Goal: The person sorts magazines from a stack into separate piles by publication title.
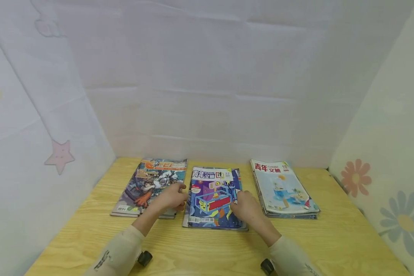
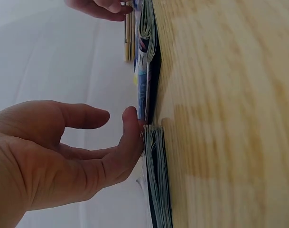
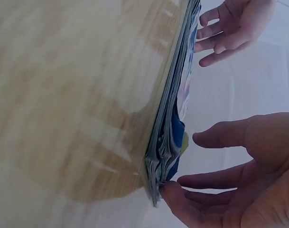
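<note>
Three stacks of magazines are laid in a row on the wooden table [image 1: 338,237]. The middle stack [image 1: 214,199], topped by a purple and blue cover, is flanked by both hands. The left hand [image 1: 170,197] is placed at the gap between the middle stack and the left stack [image 1: 150,186], which bears a cartoon cover. In the left wrist view its fingers are seen loosely extended, with one fingertip [image 2: 131,118] touching the edge of the pile; nothing is gripped. The right hand [image 1: 245,207] is rested on the right part of the middle cover. In the right wrist view its fingers are spread and only slightly bent, a fingertip [image 3: 169,192] being pressed against the corner of the pile, and nothing is enclosed. The right stack [image 1: 283,189], with a pale blue cover, lies apart from both hands.

The edges of the middle stack are seen to be ragged: loose covers are curled and fanned out at the corner. If pressure is applied only by fingertips, the upper issues are likely to be slid over the lower ones and the pile skewed. A protruding cover could be bent or creased at the corner. Because the left stack lies just beside the middle one, it could be nudged out of line by a sideways push from the left hand.
</note>
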The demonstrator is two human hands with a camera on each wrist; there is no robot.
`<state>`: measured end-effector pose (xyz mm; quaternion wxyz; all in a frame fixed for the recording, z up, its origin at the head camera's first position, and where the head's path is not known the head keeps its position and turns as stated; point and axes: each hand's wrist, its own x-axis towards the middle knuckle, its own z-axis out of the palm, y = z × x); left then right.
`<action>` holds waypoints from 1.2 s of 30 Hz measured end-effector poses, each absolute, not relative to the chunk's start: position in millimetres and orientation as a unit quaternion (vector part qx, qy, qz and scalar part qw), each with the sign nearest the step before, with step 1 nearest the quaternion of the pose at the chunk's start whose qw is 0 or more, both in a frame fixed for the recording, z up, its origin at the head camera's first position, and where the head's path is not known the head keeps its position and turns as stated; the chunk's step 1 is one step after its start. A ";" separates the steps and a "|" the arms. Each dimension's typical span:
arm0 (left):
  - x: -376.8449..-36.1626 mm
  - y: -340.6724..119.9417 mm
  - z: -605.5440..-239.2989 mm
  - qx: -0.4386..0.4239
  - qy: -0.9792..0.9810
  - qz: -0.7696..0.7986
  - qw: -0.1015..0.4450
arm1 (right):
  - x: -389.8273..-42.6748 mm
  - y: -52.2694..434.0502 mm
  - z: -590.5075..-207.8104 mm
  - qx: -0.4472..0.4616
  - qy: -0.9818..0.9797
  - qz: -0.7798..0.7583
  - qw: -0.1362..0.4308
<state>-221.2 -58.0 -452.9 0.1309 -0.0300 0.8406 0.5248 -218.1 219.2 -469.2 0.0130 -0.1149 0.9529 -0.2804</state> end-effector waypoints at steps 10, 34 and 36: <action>-217.1 -49.8 -453.1 -0.030 0.868 0.477 0.136 | -234.0 233.8 -480.4 -0.113 0.927 -0.353 0.057; -223.4 -42.6 -468.0 0.000 0.683 0.702 0.203 | -254.1 251.5 -488.8 -0.025 0.878 -0.469 0.092; -223.8 -40.4 -471.6 -0.005 0.679 0.711 0.183 | -254.6 251.5 -489.2 -0.026 0.878 -0.469 0.097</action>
